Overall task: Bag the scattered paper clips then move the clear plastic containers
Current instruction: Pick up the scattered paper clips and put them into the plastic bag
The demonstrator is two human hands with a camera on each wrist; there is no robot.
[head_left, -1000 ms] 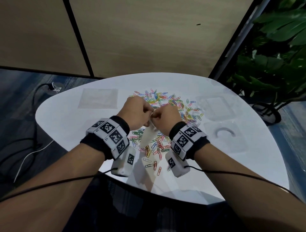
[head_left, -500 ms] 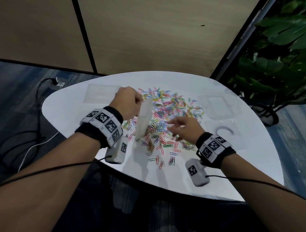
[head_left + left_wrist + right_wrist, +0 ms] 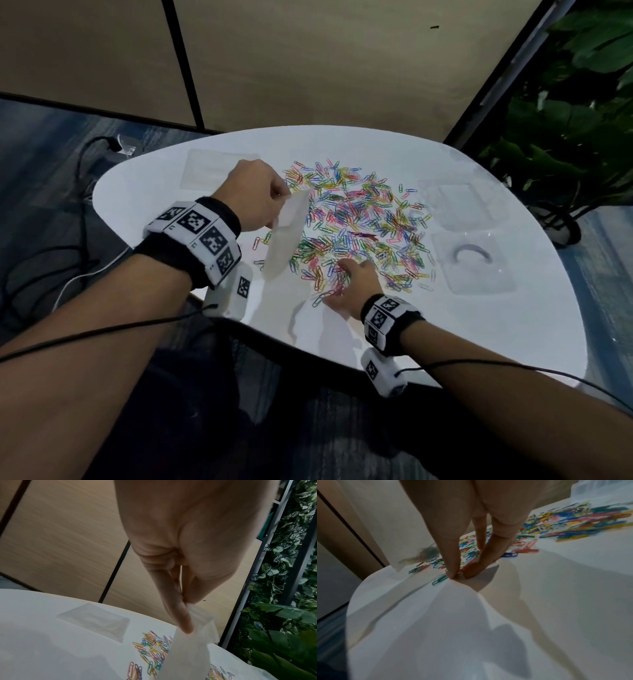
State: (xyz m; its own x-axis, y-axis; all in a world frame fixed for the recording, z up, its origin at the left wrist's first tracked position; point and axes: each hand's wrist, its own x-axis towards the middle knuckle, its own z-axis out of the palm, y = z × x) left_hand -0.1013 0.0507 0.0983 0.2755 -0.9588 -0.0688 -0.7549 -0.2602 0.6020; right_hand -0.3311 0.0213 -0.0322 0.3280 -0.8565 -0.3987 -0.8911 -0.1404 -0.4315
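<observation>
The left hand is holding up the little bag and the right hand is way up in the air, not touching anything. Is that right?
Not quite. The left hand does hold the bag up by its top, but the right hand is down on the table, its fingertips pinching at paper clips at the pile's near edge. The right wrist view shows it.

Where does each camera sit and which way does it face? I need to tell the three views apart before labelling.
Head: worn on the head, looking down at the white table; shows both forearms, left hand and right hand.
Left wrist: looks along the left hand, whose fingers pinch the bag.
Right wrist: looks along the right hand's fingers, which touch the table at the paper clips.
Shared: all three show the bag and the paper clips.
</observation>
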